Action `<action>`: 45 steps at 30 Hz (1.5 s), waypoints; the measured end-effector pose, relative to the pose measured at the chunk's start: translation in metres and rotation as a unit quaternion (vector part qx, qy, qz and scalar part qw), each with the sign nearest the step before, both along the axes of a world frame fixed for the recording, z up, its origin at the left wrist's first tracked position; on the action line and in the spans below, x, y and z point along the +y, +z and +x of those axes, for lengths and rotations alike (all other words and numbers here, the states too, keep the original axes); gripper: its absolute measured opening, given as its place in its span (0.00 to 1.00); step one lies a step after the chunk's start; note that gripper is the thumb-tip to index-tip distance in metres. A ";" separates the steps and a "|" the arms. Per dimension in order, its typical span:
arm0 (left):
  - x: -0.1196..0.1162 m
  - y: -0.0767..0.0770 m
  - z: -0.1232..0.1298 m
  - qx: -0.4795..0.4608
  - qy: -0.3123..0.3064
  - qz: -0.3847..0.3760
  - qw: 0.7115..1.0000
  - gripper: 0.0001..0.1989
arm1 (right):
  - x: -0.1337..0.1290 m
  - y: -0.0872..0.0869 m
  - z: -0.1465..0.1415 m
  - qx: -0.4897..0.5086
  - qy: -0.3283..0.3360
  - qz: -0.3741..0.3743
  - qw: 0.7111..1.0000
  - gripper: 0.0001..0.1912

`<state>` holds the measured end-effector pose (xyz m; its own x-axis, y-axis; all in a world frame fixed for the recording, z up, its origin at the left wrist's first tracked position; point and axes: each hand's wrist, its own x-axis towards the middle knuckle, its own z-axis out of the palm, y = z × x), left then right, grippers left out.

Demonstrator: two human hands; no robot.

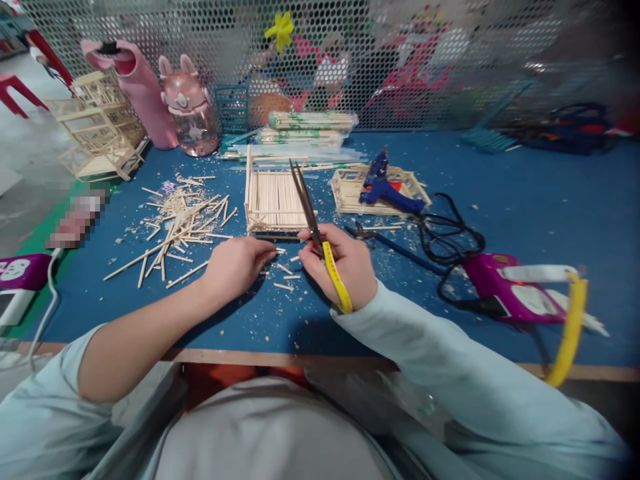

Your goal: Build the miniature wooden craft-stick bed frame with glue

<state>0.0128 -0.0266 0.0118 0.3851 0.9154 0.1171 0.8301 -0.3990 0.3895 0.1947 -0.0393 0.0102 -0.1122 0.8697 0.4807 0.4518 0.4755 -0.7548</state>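
My right hand [345,263] is closed around scissors [309,207] whose long dark blades point up and away, slightly parted. Yellow tape is wrapped on their handle. My left hand [237,265] has its thumb and fingertips pinched together over the blue table [220,330]; whatever lies between them is too small to make out. Short cut stick pieces [284,269] are scattered between my hands. Just beyond stands a small stick frame [277,199] with a slatted base, its near edge close to the scissors. Left of it lies a loose pile of thin sticks [187,223].
A blue glue gun [387,187] rests on a stick tray [345,193]. Pliers [395,247], a black cable [450,233] and a purple power strip [505,287] are at right. Bottles [187,110], stick packs [310,123] and a stick model [95,133] stand behind.
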 end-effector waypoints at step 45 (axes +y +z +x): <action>-0.010 0.012 0.006 -0.632 0.124 -0.486 0.591 0.07 | -0.003 0.000 -0.002 0.049 0.081 -0.074 0.993 0.22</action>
